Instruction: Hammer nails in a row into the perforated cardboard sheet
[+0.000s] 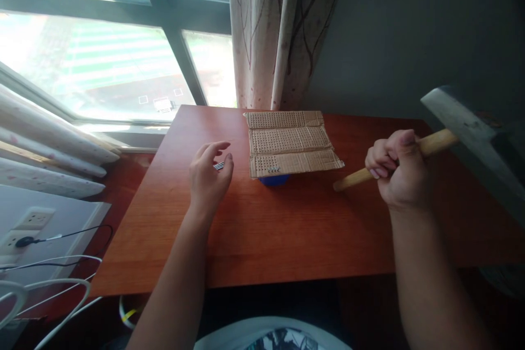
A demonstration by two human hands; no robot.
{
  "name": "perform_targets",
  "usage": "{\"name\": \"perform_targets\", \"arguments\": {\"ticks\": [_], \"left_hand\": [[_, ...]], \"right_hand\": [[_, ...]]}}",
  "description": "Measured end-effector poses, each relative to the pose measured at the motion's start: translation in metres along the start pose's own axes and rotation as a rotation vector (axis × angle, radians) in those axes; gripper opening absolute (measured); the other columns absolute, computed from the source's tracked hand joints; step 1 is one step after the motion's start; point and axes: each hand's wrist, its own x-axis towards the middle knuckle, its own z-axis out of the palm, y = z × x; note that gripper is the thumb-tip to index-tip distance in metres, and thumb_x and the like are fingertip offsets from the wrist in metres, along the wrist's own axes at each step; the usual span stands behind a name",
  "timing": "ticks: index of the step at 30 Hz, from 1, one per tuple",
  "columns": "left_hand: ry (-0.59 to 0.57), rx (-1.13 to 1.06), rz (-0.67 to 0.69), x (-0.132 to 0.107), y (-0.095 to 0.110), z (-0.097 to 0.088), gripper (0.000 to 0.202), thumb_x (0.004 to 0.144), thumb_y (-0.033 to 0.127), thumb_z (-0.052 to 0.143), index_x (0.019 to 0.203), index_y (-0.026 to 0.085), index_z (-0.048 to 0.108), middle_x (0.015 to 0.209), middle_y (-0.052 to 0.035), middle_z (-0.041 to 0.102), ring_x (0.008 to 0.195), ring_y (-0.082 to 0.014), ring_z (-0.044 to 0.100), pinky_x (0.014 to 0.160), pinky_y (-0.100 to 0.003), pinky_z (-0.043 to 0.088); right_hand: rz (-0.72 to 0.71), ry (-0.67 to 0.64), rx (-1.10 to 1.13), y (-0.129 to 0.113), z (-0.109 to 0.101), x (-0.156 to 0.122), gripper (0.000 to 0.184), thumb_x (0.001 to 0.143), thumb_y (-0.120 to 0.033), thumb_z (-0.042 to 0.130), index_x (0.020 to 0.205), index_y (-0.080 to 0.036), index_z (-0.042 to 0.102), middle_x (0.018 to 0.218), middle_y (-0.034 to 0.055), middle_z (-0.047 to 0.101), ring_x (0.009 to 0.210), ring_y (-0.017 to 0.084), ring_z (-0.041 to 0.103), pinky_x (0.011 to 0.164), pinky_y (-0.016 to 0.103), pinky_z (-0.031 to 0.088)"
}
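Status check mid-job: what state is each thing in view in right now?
left hand: above the table, fingers loosely curled on thin metal nails.
right hand: closed round the hammer's wooden handle.
hammer: lifted off the table, head up to the right.
cardboard: perforated, creased into strips, lying on a blue thing.
curtain: gathered to one side of the window.

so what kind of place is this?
Probably a room at home, not a workshop: a wooden desk against a window, a patterned curtain, and a wall socket with cables plugged in.
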Motion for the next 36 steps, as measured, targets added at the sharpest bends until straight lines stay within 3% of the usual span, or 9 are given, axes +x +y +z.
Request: {"name": "perform_targets", "arguments": {"ticks": [5, 9, 15, 28, 36], "left_hand": [[-0.183, 0.372, -0.091, 0.003, -0.018, -0.015, 0.023, 0.086, 0.027, 0.059, 0.106, 0.023, 0.070, 0.104, -0.0079, 0.074, 0.091, -0.0274, 0.068, 0.073, -0.038, 0.051], [-0.241, 0.502, -0.149, 0.001, -0.018, -0.020, 0.019, 0.086, 0.027, 0.059, 0.100, 0.024, 0.072, 0.103, -0.0086, 0.074, 0.090, -0.0305, 0.068, 0.066, -0.038, 0.048], [-0.264, 0.582, -0.125, -0.001, -0.015, -0.017, 0.018, 0.086, 0.029, 0.057, 0.088, 0.026, 0.075, 0.096, -0.0086, 0.073, 0.082, -0.0292, 0.066, 0.063, -0.036, 0.046], [-0.293, 0.590, -0.147, -0.002, -0.013, -0.016, 0.022, 0.087, 0.034, 0.057, 0.087, 0.025, 0.077, 0.097, -0.0112, 0.073, 0.080, -0.0312, 0.067, 0.063, -0.039, 0.047], [-0.258, 0.607, -0.120, -0.002, -0.015, -0.016, 0.021, 0.087, 0.033, 0.058, 0.088, 0.027, 0.077, 0.096, -0.0086, 0.073, 0.079, -0.0279, 0.067, 0.061, -0.035, 0.046]], "right_hand": [[0.008, 0.040, 0.049, 0.001, -0.004, -0.007, 0.055, 0.089, -0.056, 0.060, 0.057, -0.023, 0.029, 0.047, -0.0070, 0.021, 0.038, 0.009, 0.021, 0.041, 0.030, 0.015], [0.002, 0.062, 0.069, 0.001, -0.006, -0.006, 0.053, 0.090, -0.055, 0.058, 0.058, -0.024, 0.031, 0.047, -0.0072, 0.019, 0.037, 0.009, 0.018, 0.041, 0.030, 0.013], [0.005, 0.100, 0.017, 0.002, -0.010, -0.006, 0.051, 0.091, -0.055, 0.054, 0.058, -0.024, 0.030, 0.046, -0.0067, 0.018, 0.037, 0.009, 0.017, 0.042, 0.031, 0.013], [-0.017, 0.055, 0.101, 0.004, -0.007, -0.008, 0.049, 0.093, -0.048, 0.058, 0.058, -0.024, 0.033, 0.046, -0.0072, 0.020, 0.037, 0.009, 0.018, 0.042, 0.031, 0.011], [-0.011, 0.037, 0.160, 0.002, -0.003, -0.008, 0.049, 0.092, -0.044, 0.062, 0.056, -0.023, 0.036, 0.046, -0.0070, 0.022, 0.037, 0.008, 0.019, 0.041, 0.031, 0.010]]}}
